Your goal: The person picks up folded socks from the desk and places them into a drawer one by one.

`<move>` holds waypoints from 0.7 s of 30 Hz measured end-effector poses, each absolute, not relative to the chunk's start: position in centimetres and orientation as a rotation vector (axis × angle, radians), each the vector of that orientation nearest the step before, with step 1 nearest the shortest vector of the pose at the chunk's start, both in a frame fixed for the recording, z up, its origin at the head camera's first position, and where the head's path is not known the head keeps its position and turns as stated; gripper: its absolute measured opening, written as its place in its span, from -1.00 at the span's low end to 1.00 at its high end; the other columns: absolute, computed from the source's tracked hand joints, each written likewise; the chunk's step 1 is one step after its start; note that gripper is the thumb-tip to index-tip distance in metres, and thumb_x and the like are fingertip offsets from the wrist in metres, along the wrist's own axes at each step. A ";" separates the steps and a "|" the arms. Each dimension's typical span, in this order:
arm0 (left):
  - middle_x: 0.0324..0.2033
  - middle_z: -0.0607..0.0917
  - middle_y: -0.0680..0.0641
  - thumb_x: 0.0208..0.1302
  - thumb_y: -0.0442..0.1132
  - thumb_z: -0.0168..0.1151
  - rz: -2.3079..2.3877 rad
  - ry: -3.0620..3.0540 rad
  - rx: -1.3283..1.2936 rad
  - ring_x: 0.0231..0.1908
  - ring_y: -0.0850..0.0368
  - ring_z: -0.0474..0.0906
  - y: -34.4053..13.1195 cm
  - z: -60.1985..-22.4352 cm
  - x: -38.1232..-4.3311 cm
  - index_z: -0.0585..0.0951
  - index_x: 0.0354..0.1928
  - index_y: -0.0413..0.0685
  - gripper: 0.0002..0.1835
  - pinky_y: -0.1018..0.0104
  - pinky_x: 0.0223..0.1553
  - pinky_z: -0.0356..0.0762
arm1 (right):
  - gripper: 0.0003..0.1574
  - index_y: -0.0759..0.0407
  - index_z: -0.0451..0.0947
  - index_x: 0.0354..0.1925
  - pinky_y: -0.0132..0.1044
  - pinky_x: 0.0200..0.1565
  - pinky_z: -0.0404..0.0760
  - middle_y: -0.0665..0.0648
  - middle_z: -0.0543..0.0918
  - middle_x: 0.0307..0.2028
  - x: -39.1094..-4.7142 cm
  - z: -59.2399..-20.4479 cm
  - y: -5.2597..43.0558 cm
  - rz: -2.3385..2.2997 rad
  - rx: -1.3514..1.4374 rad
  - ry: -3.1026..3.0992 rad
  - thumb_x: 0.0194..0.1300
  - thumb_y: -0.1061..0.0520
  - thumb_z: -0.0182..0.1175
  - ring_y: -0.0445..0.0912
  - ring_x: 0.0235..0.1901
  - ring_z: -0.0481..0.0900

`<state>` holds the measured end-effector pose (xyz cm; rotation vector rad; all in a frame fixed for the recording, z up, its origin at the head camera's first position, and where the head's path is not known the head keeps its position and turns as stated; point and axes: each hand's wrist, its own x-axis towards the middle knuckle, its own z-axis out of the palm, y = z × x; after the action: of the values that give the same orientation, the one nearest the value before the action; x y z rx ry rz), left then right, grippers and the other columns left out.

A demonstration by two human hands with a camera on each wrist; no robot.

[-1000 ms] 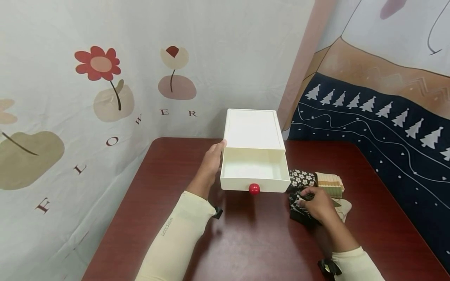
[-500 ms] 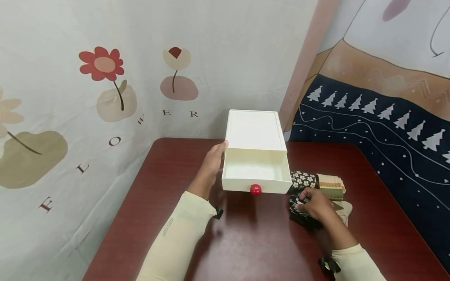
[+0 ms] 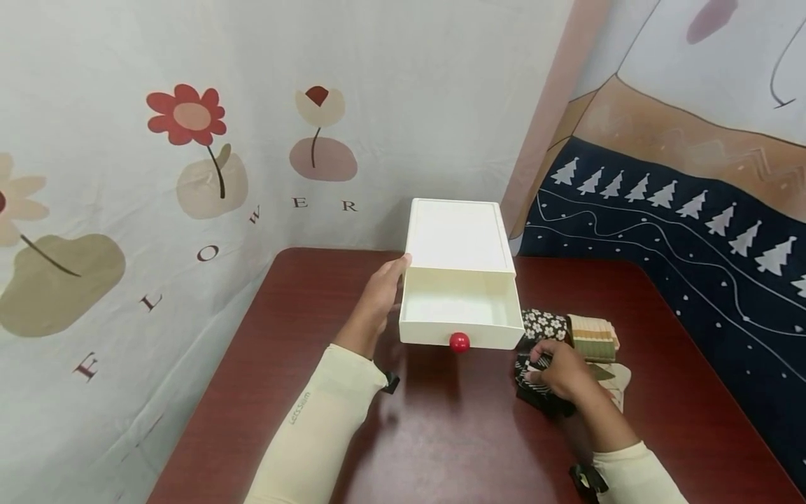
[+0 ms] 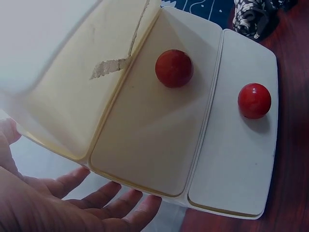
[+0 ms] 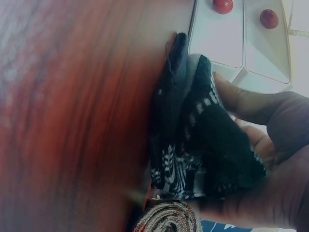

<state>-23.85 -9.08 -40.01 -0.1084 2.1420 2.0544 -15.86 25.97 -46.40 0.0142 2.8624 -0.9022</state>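
My left hand (image 3: 379, 294) steadies the left side of a white drawer unit (image 3: 462, 234), its fingers (image 4: 104, 195) spread against that side. The top drawer (image 3: 434, 332), with a red knob (image 3: 460, 342), is pulled out and bare inside. Two shut drawers with red knobs (image 4: 174, 68) show below it in the left wrist view. My right hand (image 3: 567, 374) pinches a folded black-and-white patterned sock (image 5: 212, 140) low over the table, right of the unit. Part of the sock is hidden by the hand.
A rolled black floral sock (image 3: 545, 325) and a rolled striped sock (image 3: 593, 336) lie behind my right hand. A flat beige sock (image 3: 617, 378) lies beside it. The dark red table (image 3: 466, 434) meets a flower-printed curtain (image 3: 403, 105) at the back.
My right hand has shifted slightly left with the patterned sock. The left hand and the drawer unit stay in place; the head view has turned a little.
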 end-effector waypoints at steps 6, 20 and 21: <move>0.42 0.62 -0.17 0.56 0.41 0.04 2.064 2.146 -0.119 0.47 -0.14 0.51 -9.0 -40.0 -23.8 0.43 0.58 0.06 -0.20 -0.37 0.46 0.42 | -0.63 0.13 0.66 -0.23 0.09 0.04 0.60 0.37 0.73 0.05 -15.5 -46.4 25.8 -0.953 -0.021 2.860 0.07 0.22 0.67 0.24 0.01 0.65; 0.41 0.61 -0.16 0.54 0.43 0.07 2.058 2.145 -0.147 0.46 -0.14 0.49 -9.0 -40.0 -23.9 0.46 0.58 0.09 -0.19 -0.34 0.47 0.41 | -0.69 0.16 0.77 -0.20 0.12 0.17 0.58 0.33 0.80 0.07 -14.7 -46.2 26.1 -1.086 -0.087 2.859 0.10 0.22 0.66 0.30 0.18 0.67; 0.42 0.61 -0.16 0.53 0.44 0.07 2.056 2.147 -0.146 0.46 -0.14 0.49 -9.0 -40.1 -23.9 0.45 0.58 0.09 -0.19 -0.34 0.47 0.41 | -0.69 0.17 0.77 -0.19 0.12 0.18 0.58 0.33 0.79 0.07 -14.6 -46.0 26.1 -1.097 -0.087 2.853 0.11 0.22 0.66 0.30 0.19 0.66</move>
<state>-23.94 -9.00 -40.05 -0.1463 2.1474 2.0555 -14.60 26.12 -45.99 -0.0868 2.8535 -1.0972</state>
